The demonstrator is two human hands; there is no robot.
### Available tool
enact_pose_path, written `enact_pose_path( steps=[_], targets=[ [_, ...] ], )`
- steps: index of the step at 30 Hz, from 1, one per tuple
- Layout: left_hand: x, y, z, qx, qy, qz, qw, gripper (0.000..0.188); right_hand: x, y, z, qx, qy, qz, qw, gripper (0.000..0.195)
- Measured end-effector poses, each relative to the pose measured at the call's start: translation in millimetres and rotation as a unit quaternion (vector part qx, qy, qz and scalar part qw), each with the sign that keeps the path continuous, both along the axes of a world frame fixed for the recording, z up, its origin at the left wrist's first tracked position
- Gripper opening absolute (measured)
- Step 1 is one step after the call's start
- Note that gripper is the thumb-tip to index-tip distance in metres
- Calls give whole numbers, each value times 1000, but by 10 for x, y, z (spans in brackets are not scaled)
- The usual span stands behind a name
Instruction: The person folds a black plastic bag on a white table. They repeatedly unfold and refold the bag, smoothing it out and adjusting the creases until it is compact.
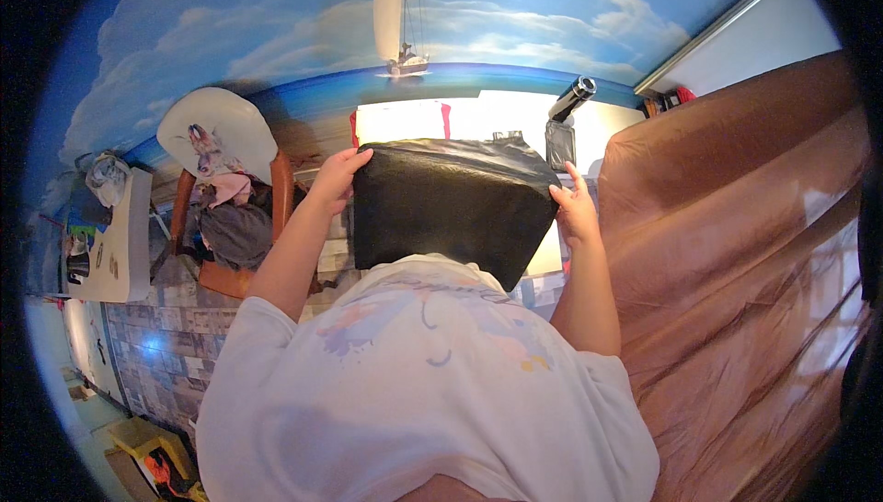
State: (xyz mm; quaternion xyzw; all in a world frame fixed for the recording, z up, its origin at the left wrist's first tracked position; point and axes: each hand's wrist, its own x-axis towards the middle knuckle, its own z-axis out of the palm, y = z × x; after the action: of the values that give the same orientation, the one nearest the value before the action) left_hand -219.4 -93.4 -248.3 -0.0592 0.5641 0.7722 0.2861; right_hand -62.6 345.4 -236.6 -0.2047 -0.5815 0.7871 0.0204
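Note:
A black plastic sheet or bag hangs spread in front of my shirt, its surface slightly wrinkled along the top. Its upper left corner is pinched between the thumb and fingers of my left hand. At the right edge, my right hand grips it with the thumb in front, the index finger pointing up. Just beyond that finger is a small black glossy item on the white table. A black cylinder with a chrome end adjoins it. The sheet hides part of the table.
A white item with red edges is on the table's far side. To the left, a chair holds dark and pink cloth, near a white side table bearing several objects. A large brown cloth cover fills the right side.

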Motion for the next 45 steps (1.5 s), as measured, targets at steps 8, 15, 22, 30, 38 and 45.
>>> enact_pose_path(
  steps=[8, 15, 22, 30, 38, 45],
  targets=[
    [171, 111, 200, -53, 84, 53, 994, 22, 104, 168, 208, 126, 65, -30, 989, 30],
    [176, 110, 91, -15, 186, 132, 974, 23, 183, 99, 423, 212, 60, -18, 975, 32],
    [180, 87, 350, 50, 238, 108, 964, 23, 148, 244, 552, 341, 55, -25, 938, 14],
    [115, 156, 737, 41, 241, 127, 961, 27, 75, 329, 832, 113, 199, 5, 973, 13],
    [-98, 440, 454, -2, 215, 97, 972, 36, -208, 414, 556, 83, 146, -102, 980, 15],
    [-329, 908, -206, -164, 170, 34, 971, 36, -310, 1122, -465, 110, 32, -92, 989, 20]
  ],
)
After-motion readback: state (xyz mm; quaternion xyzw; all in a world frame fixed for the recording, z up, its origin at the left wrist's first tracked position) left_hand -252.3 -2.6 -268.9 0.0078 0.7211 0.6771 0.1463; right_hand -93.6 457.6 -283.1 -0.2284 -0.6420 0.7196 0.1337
